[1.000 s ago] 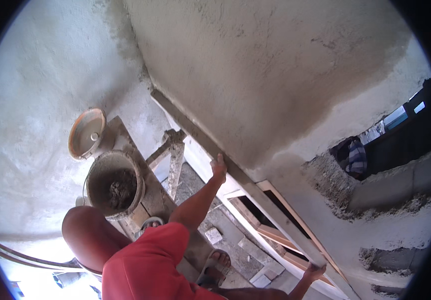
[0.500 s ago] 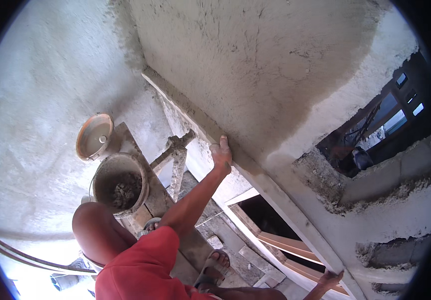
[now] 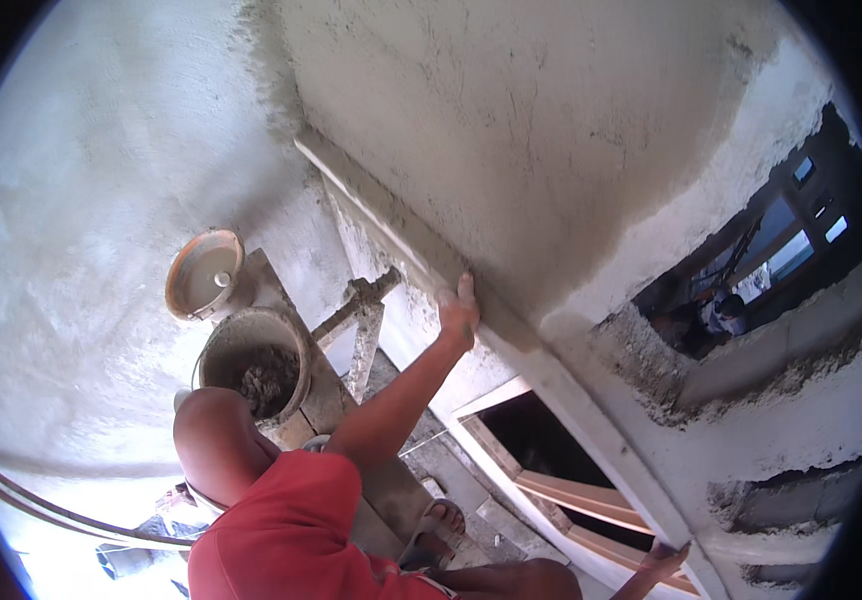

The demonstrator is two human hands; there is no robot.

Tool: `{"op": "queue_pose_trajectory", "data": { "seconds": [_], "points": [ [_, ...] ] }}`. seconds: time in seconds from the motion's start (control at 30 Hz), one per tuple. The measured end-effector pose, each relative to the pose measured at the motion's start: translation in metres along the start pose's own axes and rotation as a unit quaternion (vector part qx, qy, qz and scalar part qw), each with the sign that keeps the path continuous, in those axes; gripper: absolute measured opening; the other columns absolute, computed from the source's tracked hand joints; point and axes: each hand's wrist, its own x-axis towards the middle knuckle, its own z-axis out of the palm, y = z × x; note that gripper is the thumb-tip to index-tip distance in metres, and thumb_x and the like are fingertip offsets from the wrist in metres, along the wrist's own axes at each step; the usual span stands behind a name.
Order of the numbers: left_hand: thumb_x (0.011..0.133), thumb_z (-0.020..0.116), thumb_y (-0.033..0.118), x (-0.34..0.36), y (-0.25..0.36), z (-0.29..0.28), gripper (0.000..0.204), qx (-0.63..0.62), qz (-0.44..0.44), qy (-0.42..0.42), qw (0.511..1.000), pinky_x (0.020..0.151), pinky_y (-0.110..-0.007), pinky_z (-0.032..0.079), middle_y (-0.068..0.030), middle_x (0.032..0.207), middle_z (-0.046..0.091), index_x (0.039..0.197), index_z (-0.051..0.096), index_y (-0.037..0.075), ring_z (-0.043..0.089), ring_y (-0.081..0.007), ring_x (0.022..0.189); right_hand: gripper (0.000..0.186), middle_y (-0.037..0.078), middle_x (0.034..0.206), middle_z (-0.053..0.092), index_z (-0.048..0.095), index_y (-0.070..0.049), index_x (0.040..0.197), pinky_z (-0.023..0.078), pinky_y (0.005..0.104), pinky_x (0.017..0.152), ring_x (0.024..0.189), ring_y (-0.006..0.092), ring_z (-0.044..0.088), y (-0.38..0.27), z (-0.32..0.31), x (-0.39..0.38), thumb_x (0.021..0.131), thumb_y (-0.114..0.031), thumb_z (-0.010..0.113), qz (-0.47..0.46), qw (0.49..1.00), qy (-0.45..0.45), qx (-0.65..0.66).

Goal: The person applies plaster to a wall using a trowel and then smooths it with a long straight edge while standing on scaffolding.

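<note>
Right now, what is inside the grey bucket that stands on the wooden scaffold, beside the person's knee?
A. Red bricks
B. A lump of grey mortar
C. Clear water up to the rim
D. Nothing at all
B: the bucket shows a dark grey, lumpy heap of mortar at its bottom, with no water surface and no bricks in it.
</note>
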Motion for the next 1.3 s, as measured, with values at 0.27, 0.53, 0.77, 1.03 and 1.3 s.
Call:
{"op": "queue_pose_trajectory", "data": {
  "seconds": [0.27,0.53,0.77,1.03,1.3],
  "points": [
    [0.089,0.052,0.041,-0.02,-0.038,-0.003,0.057,0.035,-0.219,0.018,0.975,0.081,-0.036,0.045,-0.0226,0.105,0.056,0.11,0.038,-0.011,0.056,-0.0284,0.095,0.064,0.015,0.14,0.031,0.033,-0.002,0.134,0.033,0.0529,0.099,0.129,0.0319,0.03,0.042,-0.033,0.016,0.087,-0.042,0.047,0.057,0.998,-0.019,-0.019],
    [0.086,0.055,0.042,-0.004,0.022,0.013,0.054,-0.033,-0.1,-0.006,0.994,0.08,-0.038,0.042,-0.026,0.099,0.056,0.096,0.046,-0.011,0.055,-0.032,0.093,0.047,0.02,0.104,0.059,0.049,0.007,0.114,0.054,0.0379,0.068,0.08,0.0296,0.061,-0.008,-0.009,0.009,0.08,-0.021,0.066,-0.092,0.987,-0.006,-0.135],
    [0.086,0.055,0.043,-0.002,0.126,0.026,0.057,-0.015,-0.09,-0.018,0.996,0.085,-0.037,0.04,-0.0279,0.102,0.053,0.1,0.043,-0.011,0.053,-0.0347,0.097,0.047,0.02,0.108,0.057,0.048,0.006,0.116,0.053,0.0388,0.072,0.086,0.0297,0.06,-0.048,0.009,0.004,0.08,-0.02,0.065,-0.096,0.991,0.017,-0.09],
    [0.087,0.056,0.04,-0.012,0.162,0.031,0.052,-0.037,-0.038,-0.046,0.998,0.069,-0.033,0.041,-0.0182,0.092,0.053,0.103,0.041,-0.007,0.052,-0.0245,0.082,0.047,0.02,0.112,0.055,0.047,0.005,0.119,0.052,0.0398,0.076,0.093,0.0299,0.057,-0.044,-0.021,0.018,0.081,-0.018,0.064,-0.108,0.984,0.037,-0.137],
    [0.087,0.055,0.038,-0.008,0.058,-0.025,0.045,-0.15,-0.074,-0.059,0.984,0.047,-0.031,0.049,-0.0155,0.087,0.059,0.102,0.049,-0.004,0.06,-0.0172,0.07,0.048,0.02,0.117,0.053,0.046,0.003,0.121,0.051,0.0408,0.08,0.099,0.03,0.055,-0.012,-0.036,0.01,0.081,-0.016,0.062,-0.091,0.981,0.033,-0.166]
  ]
}}
